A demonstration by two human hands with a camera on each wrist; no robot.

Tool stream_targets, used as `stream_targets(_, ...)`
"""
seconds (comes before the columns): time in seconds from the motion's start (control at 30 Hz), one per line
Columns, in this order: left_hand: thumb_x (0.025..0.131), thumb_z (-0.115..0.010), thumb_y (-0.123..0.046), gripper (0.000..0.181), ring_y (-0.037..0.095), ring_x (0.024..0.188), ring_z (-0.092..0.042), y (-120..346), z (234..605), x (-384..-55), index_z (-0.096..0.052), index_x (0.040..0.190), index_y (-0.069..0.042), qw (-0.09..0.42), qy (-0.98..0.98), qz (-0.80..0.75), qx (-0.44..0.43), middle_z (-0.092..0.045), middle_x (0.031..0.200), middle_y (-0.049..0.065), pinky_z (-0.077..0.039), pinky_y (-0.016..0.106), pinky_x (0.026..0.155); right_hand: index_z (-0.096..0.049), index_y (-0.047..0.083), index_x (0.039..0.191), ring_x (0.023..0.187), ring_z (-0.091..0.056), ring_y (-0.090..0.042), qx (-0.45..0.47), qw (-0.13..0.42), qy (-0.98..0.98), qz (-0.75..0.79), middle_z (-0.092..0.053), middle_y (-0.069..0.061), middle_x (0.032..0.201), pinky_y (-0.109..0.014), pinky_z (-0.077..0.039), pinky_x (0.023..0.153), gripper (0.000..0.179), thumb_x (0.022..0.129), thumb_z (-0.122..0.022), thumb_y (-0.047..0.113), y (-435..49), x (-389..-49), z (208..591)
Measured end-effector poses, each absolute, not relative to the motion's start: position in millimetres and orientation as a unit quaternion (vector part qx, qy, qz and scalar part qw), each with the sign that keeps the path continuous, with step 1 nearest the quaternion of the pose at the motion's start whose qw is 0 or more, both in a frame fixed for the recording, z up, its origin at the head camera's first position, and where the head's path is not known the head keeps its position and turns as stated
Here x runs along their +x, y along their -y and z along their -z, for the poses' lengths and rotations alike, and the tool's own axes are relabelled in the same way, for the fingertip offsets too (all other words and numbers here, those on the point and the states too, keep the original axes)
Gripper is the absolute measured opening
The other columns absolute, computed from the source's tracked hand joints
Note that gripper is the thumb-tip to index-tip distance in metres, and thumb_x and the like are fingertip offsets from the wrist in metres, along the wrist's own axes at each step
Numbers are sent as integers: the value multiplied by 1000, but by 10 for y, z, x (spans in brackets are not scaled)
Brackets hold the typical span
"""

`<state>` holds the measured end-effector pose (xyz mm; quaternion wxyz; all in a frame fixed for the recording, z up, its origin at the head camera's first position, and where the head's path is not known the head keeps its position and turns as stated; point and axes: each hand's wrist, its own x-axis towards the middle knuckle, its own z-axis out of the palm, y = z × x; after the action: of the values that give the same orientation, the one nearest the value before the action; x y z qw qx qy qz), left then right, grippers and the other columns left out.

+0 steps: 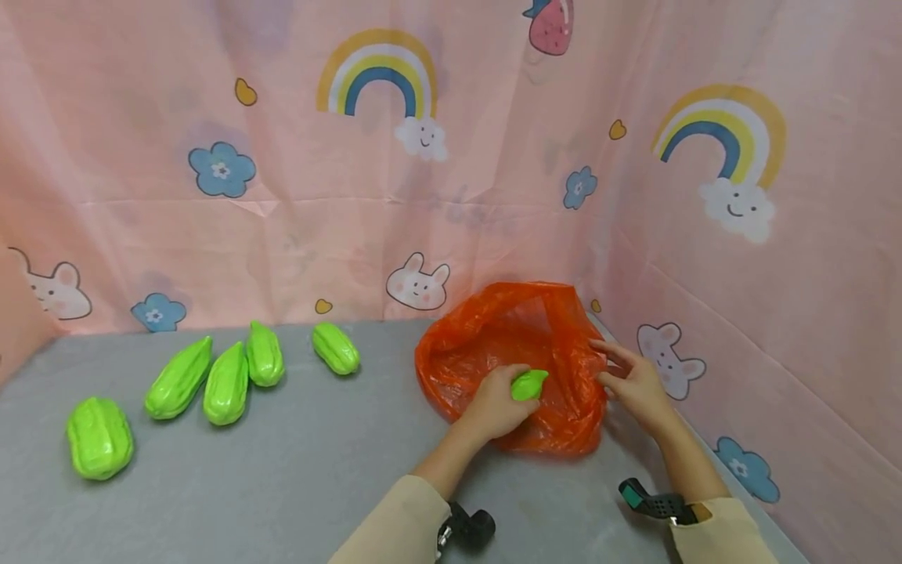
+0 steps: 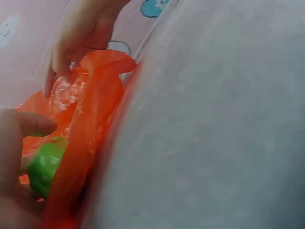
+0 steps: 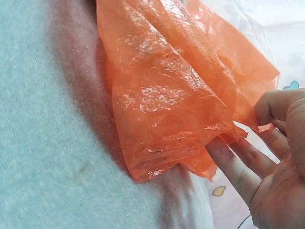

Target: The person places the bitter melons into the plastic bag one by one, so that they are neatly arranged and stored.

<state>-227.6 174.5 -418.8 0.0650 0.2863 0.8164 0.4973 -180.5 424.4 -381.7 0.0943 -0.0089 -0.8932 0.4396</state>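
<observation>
Within the left grip (image 1: 497,403); one green vegetable (image 1: 528,385)

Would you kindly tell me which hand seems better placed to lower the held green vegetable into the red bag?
The left hand, I'd judge: it grips the green vegetable at the mouth of the red bag, while the right hand holds that bag's edge.
</observation>
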Motion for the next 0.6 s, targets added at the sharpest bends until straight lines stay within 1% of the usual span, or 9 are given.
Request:
stream_targets(0.03, 90, -73, -24, 58, 15, 99, -54, -1734, 4177, -2286, -56, 143, -8, 64, -818, -493, 290, -63, 128, 8, -46, 26, 81, -45, 5, 151, 126, -59, -46, -9, 94, 893, -439, -47, -27, 152, -23, -59, 75, 54, 99, -58, 11, -4247, -1802, 3818)
stream_targets(0.1, 89, -74, -24, 58, 16, 101, -54, -1715, 4155, -2303, -56, 143, -8, 63, -823, -484, 291, -63, 128, 7, -47, 27, 83, -45, 5, 151, 125, -60, -45, -7, 94, 895, -435, -47, -27, 152, -22, -59, 76, 54, 99, -58, 10, -4253, -1801, 3818)
stream_targets(0.23, 89, -75, -23, 53, 16, 100, -55, -1682, 4109, -2315, -60, 139, -8, 75, -826, -480, 286, -64, 124, 7, -50, 29, 85, -46, 4, 150, 123, -62, -42, 0, 90, 897, -433, -48, -27, 151, -23, -60, 76, 54, 98, -59, 9, -4262, -1803, 3805)
stream_targets(0.33, 90, -75, -21, 49, 15, 98, -55, -1674, 4071, -2298, -63, 136, -9, 92, -823, -488, 277, -65, 120, 6, -52, 29, 85, -46, 3, 150, 125, -60, -46, 5, 85, 896, -435, -45, -28, 153, -23, -60, 75, 55, 97, -60, 7, -4263, -1806, 3790)
stream_targets(0.43, 89, -76, -21, 47, 13, 97, -55, -1709, 4053, -2264, -65, 134, -12, 98, -817, -497, 275, -65, 120, 4, -52, 28, 85, -45, 3, 151, 130, -55, -51, 3, 81, 894, -440, -42, -29, 155, -23, -59, 75, 57, 96, -60, 6, -4265, -1797, 3780)
stream_targets(0.6, 87, -78, -20, 47, 12, 97, -56, -1804, 4077, -2178, -67, 132, -13, 77, -821, -491, 281, -66, 124, 4, -51, 26, 86, -44, 4, 151, 132, -53, -52, -4, 80, 896, -437, -40, -29, 156, -22, -59, 77, 57, 96, -60, 7, -4268, -1784, 3774)
